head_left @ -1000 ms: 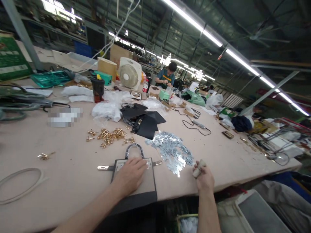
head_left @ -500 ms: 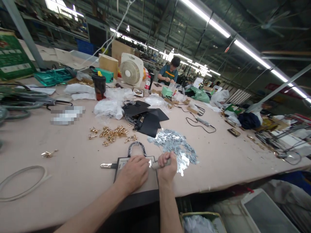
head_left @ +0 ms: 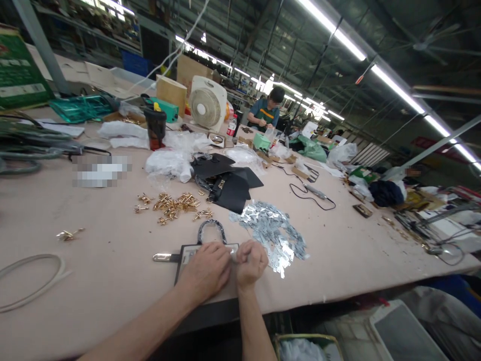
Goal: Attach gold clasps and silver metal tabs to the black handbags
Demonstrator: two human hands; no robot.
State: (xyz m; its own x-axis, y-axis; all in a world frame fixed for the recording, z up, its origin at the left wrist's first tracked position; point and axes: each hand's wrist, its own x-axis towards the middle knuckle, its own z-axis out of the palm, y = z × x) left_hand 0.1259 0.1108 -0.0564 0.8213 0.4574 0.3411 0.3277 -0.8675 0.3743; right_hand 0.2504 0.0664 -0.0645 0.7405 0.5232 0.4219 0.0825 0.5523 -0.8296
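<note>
A black bag panel (head_left: 182,263) with a looped handle (head_left: 211,223) wrapped in clear film lies at the table's near edge. From its left side sticks out a dark strap with a shiny metal tip (head_left: 162,257). My left hand (head_left: 208,265) bears down on the panel, fingers bent and close together, covering much of its pale inner face. Beside those fingertips, at the panel's right edge, my right hand (head_left: 251,261) is closed in a fist round a grey-handled hand tool (head_left: 234,256). The fist hides most of the tool; its working end cannot be made out.
Flat silver metal plates (head_left: 268,230) are heaped right of the panel, gold-coloured metal fittings (head_left: 176,205) beyond it. Further back lie black bag pieces (head_left: 231,193), a corded tool (head_left: 314,191), a cup (head_left: 155,129) and a fan (head_left: 206,105). A co-worker (head_left: 265,113) sits at the far side.
My right fist has shifted slightly left and turned, hiding the grey handle that showed more fully before. My left hand keeps its place on the panel. The camera view has shifted a little.
</note>
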